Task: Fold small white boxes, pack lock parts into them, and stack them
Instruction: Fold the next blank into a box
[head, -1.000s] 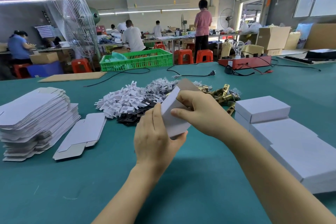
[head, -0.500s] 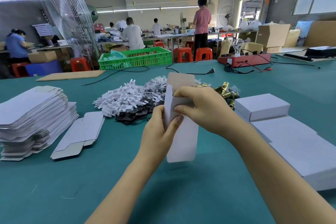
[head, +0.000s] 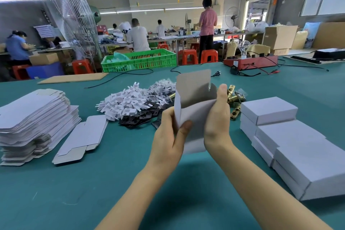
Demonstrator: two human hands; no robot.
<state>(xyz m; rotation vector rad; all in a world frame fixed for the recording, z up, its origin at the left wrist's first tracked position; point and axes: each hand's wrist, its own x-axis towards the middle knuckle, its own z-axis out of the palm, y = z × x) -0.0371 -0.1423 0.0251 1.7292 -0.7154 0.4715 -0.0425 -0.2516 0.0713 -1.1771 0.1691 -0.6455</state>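
Two bare hands hold a small white box above a teal surface, in the middle of the view. The box is opened into a sleeve, its top end gaping toward the camera and one flap standing upright at the far side. The left hand grips the box's left edge, thumb pressed across the front panel. The right hand grips the right edge, fingers curled behind the box and thumb up along its side.

At the far left of the surface sits a tall stack of flat blanks, with one flat blank lying just beside it. Behind the box lies a heap of white plastic parts, with black plates at its near edge. Brass lock parts lie just right of the box, partly hidden by the right hand. To the right, closed boxes are stacked in rows.

Farther back stand a green crate and a red tester with a bulb. Workers sit and stand at distant benches.
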